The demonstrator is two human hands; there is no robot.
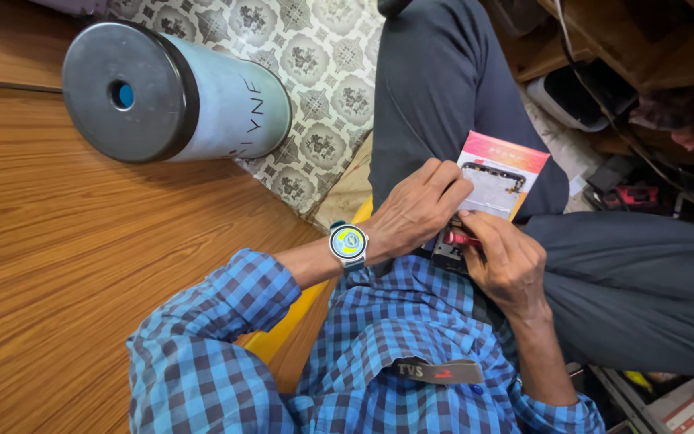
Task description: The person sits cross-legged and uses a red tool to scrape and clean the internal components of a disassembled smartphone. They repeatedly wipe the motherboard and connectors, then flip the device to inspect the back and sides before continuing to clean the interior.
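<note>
My left hand (415, 213), with a round-faced wristwatch (348, 243) on its wrist, pinches the edge of a small flat packet (501, 178). The packet has an orange-pink top band and a picture of a phone part. My right hand (508, 261) sits just below it, fingers closed on a small red-handled tool (461, 238). A dark flat device (447, 255) lies between the two hands over my lap, mostly hidden by them. Both hands touch near the packet's lower corner.
A grey cylindrical container (202, 96) with a dark lid lies on its side on a patterned cloth (323, 56). A wooden surface (66, 257) fills the left. Grey trousers (620, 281) cover my legs. Cluttered boxes, cables and a white casing (572, 100) are at the right.
</note>
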